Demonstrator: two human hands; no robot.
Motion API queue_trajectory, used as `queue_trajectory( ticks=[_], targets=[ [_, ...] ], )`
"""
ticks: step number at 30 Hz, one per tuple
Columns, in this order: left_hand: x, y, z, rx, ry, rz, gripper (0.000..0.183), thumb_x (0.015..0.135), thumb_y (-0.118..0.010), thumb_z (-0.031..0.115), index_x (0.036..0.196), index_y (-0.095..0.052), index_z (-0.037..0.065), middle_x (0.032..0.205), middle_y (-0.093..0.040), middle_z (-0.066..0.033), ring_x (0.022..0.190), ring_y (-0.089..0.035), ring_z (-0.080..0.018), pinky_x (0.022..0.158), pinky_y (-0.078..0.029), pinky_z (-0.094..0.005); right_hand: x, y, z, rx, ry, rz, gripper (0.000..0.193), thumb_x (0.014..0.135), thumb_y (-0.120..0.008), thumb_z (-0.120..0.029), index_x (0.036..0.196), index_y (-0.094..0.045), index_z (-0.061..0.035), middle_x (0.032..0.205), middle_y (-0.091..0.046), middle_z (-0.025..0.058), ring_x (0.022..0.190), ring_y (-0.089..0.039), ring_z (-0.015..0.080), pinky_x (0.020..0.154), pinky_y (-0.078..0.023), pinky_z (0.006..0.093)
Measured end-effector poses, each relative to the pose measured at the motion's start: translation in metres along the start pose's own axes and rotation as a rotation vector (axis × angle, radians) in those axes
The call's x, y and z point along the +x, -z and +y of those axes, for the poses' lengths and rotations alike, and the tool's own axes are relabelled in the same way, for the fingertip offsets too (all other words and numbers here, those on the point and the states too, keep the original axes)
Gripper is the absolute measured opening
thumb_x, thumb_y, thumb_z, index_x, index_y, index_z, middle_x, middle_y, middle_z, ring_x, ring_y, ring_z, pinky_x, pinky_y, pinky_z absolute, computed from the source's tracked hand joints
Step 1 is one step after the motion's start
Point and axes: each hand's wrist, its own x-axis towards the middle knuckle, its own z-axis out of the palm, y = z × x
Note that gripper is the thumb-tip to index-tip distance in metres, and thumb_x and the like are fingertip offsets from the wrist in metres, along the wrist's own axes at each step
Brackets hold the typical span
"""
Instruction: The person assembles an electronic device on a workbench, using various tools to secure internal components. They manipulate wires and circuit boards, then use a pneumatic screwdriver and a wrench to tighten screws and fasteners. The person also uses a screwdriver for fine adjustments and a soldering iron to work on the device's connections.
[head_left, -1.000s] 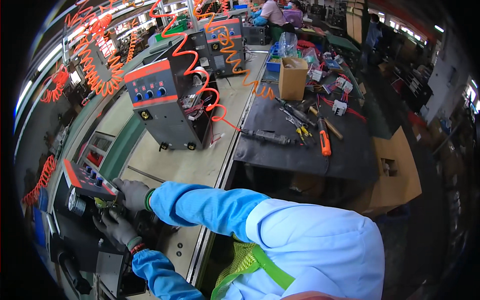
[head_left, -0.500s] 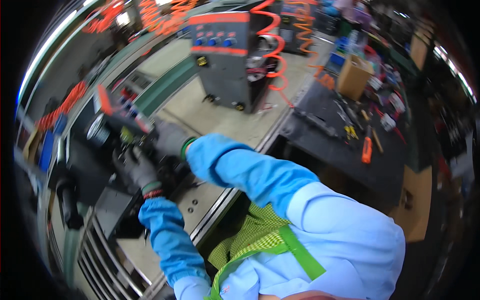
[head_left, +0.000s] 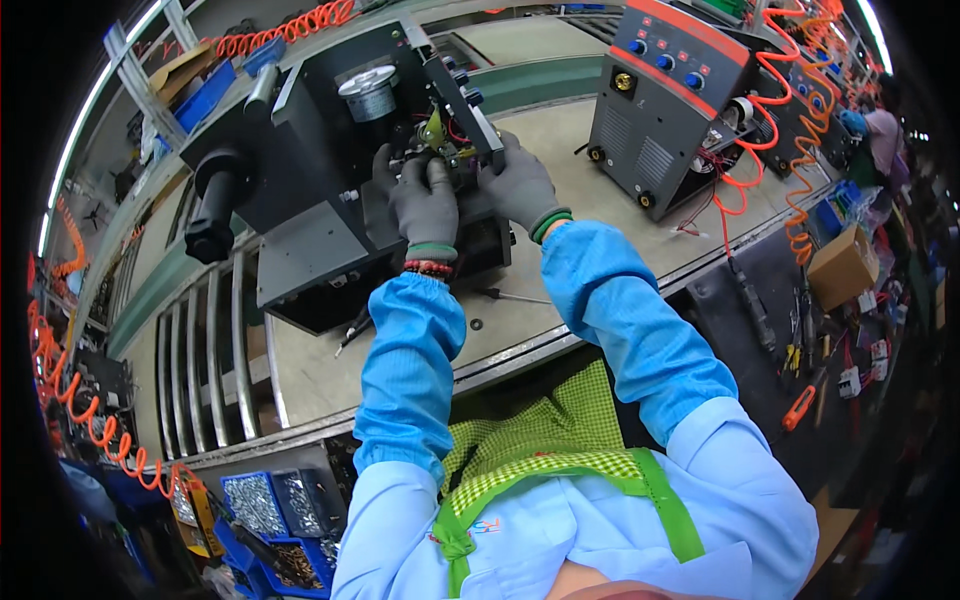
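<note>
A dark, open-sided machine housing (head_left: 330, 150) stands on the bench, with a silver-topped cylindrical motor (head_left: 368, 92) and a yellow-green part (head_left: 433, 130) inside. My left hand (head_left: 425, 205), in a grey glove, reaches into it below the motor. Its fingers are bent around something small among the wires, which they hide. At the housing's right, my right hand (head_left: 520, 185), also gloved, grips the edge of the front panel (head_left: 465, 100), which has blue knobs. The panel leans out from the housing. Below my left hand lies a grey metal plate or flap (head_left: 310, 250).
A finished-looking grey and orange machine (head_left: 655, 110) stands to the right, beside coiled orange hoses (head_left: 765, 100). Metal rollers (head_left: 205, 350) line the bench at left. Blue bins of screws (head_left: 255, 505) sit low at left. On the dark side table are a cardboard box (head_left: 843, 265) and an orange-handled tool (head_left: 798, 408).
My view has swung left and steadied, so the housing sits nearer the middle. Both hands stay at the housing; the right one shows more clearly at the panel edge.
</note>
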Motion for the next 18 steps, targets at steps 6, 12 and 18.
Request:
queue_trajectory(
  ticks=[6, 12, 18],
  targets=[
    [0.003, 0.003, 0.012, -0.028, 0.068, -0.048, 0.024, 0.084, -0.065, 0.021, 0.102, -0.067, 0.006, 0.142, -0.036, -0.0186, 0.12, -0.049, -0.0389, 0.1, -0.042, -0.0422, 0.003, -0.001, 0.008, 0.05, 0.026, 0.039, 0.053, 0.078, -0.06, -0.024, 0.128, -0.048, -0.009, 0.094, -0.066, 0.0215, 0.091, -0.064, 0.0403, 0.081, -0.05, 0.0464],
    [0.003, 0.013, 0.018, 0.035, 0.165, -0.1, 0.022, 0.083, -0.064, 0.02, 0.102, -0.067, 0.008, 0.142, -0.035, -0.0181, 0.115, -0.053, -0.0394, 0.096, -0.045, -0.041, -0.003, 0.005, -0.005, 0.016, -0.033, -0.076, 0.058, 0.079, -0.058, -0.028, 0.13, -0.043, -0.0056, 0.106, -0.063, 0.025, 0.098, -0.061, 0.0422, 0.086, -0.049, 0.0494],
    [0.002, 0.009, 0.015, 0.177, 0.086, -0.115, 0.022, 0.084, -0.063, 0.021, 0.102, -0.068, 0.01, 0.143, -0.032, -0.0177, 0.115, -0.052, -0.0395, 0.097, -0.045, -0.0408, -0.001, 0.003, 0.002, 0.022, 0.009, -0.034, 0.054, 0.079, -0.058, -0.029, 0.127, -0.044, -0.0064, 0.097, -0.066, 0.0236, 0.094, -0.063, 0.0419, 0.083, -0.049, 0.0498]
  ],
)
